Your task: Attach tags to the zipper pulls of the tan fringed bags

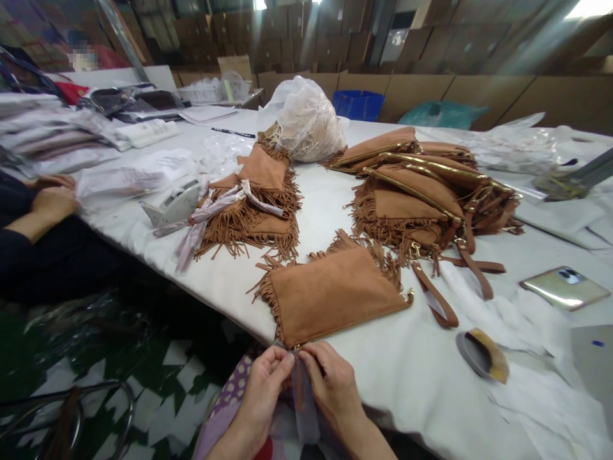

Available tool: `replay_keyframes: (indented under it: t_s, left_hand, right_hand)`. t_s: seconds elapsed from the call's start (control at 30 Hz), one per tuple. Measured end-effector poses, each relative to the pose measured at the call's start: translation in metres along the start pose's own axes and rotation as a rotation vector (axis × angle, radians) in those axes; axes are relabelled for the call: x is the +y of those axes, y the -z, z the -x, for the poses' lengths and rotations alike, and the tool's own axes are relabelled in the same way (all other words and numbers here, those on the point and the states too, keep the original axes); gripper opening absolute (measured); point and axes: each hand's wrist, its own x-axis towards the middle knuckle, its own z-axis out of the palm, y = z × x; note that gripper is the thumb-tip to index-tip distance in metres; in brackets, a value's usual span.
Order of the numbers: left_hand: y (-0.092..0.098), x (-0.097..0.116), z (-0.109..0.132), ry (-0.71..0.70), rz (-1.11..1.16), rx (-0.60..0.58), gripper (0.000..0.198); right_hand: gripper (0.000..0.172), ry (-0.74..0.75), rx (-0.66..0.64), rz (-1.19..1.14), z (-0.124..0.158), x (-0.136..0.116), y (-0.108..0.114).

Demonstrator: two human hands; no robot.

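A tan suede fringed pouch (330, 294) lies flat at the near edge of the white-covered table (412, 377). My left hand (262, 390) and my right hand (330, 382) meet just below its near corner. Both pinch a small grey strip (301, 390) that hangs from the pouch's zipper end, with fingers closed on it. A brown wrist strap (433, 295) trails from the pouch's right corner.
Piles of the same fringed pouches lie at centre (258, 204) and right (421, 191). A stuffed clear plastic bag (306, 121) stands behind them. A phone (564, 287) and a small grey-and-gold thing (481, 354) lie at right. Another person's hands (50, 201) rest at left.
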Motion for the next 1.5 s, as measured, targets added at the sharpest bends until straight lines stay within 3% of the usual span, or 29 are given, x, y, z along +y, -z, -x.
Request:
replay_keyframes:
  t_s: [0.17, 0.23, 0.37, 0.57, 0.67, 0.77, 0.93, 1.1, 1.2, 1.4, 1.5]
  left_hand:
    - [0.006, 0.0, -0.004, -0.127, -0.139, 0.041, 0.026]
    - [0.007, 0.0, -0.006, -0.185, -0.208, 0.083, 0.026]
    - [0.005, -0.001, -0.01, -0.249, -0.196, 0.183, 0.033]
    - [0.001, 0.004, -0.007, -0.309, -0.26, 0.232, 0.038]
    - [0.0, 0.009, -0.006, -0.339, -0.31, 0.237, 0.038]
    - [0.001, 0.012, -0.007, -0.353, -0.359, 0.212, 0.034]
    - [0.012, 0.019, -0.008, -0.308, -0.45, 0.202, 0.025]
    - [0.015, 0.042, -0.019, -0.472, -0.714, 0.297, 0.053]
    - [0.012, 0.06, -0.031, -0.56, -0.807, 0.145, 0.046]
    - [0.012, 0.093, -0.049, -0.499, -0.828, -0.362, 0.032]
    - [0.013, 0.099, -0.049, -0.51, -0.8, -0.43, 0.032]
  right_hand:
    - [0.022, 0.101, -0.256, 0.108, -0.013, 0.002, 0.006]
    - [0.021, 0.111, -0.302, 0.102, -0.017, 0.002, 0.007]
    - [0.023, -0.024, -0.199, 0.033, -0.019, 0.0, 0.003]
    - [0.02, -0.276, -0.113, -0.116, -0.017, -0.011, -0.004]
    - [0.01, -0.434, -0.06, -0.317, -0.02, -0.018, -0.008]
    - [0.018, -0.548, -0.038, -0.531, -0.024, -0.023, -0.012]
    - [0.025, -0.678, -0.023, -0.685, -0.029, -0.026, -0.015]
    - [0.024, -0.718, 0.023, -0.754, -0.032, -0.03, -0.013]
    - [0.023, -0.765, 0.022, -0.807, -0.029, -0.036, -0.011]
    - [0.043, -0.834, 0.044, -0.875, -0.011, -0.049, -0.031]
    - [0.054, -0.823, 0.142, -0.833, -0.006, -0.048, -0.049]
